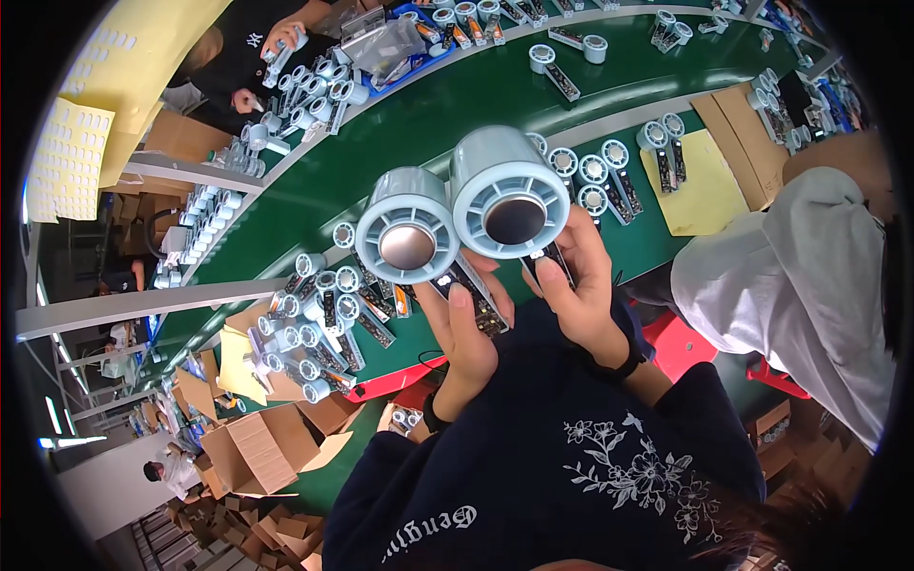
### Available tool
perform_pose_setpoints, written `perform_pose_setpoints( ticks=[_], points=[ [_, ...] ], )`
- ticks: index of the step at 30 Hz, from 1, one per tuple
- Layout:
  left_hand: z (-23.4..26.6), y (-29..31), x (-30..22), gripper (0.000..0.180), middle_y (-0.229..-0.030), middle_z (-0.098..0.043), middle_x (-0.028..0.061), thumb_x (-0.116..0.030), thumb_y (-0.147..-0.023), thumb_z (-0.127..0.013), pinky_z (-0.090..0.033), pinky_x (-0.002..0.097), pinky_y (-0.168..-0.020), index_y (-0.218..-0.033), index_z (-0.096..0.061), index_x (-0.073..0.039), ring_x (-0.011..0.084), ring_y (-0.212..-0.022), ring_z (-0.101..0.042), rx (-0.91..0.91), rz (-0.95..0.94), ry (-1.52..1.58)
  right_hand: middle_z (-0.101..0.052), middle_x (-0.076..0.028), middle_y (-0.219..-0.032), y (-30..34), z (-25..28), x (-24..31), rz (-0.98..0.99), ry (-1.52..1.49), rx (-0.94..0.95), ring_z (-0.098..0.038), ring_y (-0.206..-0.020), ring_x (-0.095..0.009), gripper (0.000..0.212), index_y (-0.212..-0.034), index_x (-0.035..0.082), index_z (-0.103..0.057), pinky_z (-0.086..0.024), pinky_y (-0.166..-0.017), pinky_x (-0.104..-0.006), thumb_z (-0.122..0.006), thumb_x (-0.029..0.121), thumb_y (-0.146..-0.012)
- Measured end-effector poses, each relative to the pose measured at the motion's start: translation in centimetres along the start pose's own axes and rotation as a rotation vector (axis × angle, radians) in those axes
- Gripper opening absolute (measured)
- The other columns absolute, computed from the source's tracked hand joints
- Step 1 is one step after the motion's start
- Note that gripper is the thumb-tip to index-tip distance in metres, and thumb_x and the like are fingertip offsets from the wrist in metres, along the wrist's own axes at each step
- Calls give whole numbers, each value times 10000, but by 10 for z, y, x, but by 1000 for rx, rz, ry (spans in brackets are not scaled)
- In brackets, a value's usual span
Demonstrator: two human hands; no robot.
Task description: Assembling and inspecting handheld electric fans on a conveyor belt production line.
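Two pale blue devices with barrel-shaped heads and narrow handles are held up side by side in front of me. My left hand is closed around the handle of the left device, whose open side shows a circuit board. My right hand grips the handle of the right device, with its thumb across the front. Each head faces me with a spoked ring around a shiny round silver disc. Fingers cover much of the right handle. The heads are close together, and the right one stands slightly higher.
Similar devices are piled on the green bench at left, with several more at right beside a yellow sheet. A green conveyor runs beyond. Metal rails, cardboard boxes, a person in grey sleeves and another person's hand surround the workplace.
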State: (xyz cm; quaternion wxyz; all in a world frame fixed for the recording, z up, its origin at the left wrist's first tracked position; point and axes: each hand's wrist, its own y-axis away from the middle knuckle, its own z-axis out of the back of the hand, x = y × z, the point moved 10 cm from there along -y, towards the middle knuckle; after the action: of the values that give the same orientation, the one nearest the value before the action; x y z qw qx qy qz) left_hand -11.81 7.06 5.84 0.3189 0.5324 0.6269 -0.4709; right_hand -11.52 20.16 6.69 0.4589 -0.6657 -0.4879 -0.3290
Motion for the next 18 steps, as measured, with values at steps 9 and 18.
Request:
perform_pose_setpoints(
  ticks=[9,18],
  points=[
    [-4,-2,-1,359,-967,-489,135,-314,-954,-327,-401,239,-375,-1123,-320,3,129,-494,-472,-42,10,-34,-618,-117,-1010,-1,3,-3,-24,6,-1,-540,-829,-77,422,-1250,-40,-383,-417,-714,-207,-517,11,-853],
    [-11,-6,10,401,-980,-499,176,-224,-949,-333,-391,224,-386,-1221,-249,59,130,-498,-488,25,78,44,-620,-120,-1016,-3,13,-9,-69,-30,-62,-546,-855,-84,411,-1255,-37,-386,-416,-723,-209,-513,17,-867]
  ],
)
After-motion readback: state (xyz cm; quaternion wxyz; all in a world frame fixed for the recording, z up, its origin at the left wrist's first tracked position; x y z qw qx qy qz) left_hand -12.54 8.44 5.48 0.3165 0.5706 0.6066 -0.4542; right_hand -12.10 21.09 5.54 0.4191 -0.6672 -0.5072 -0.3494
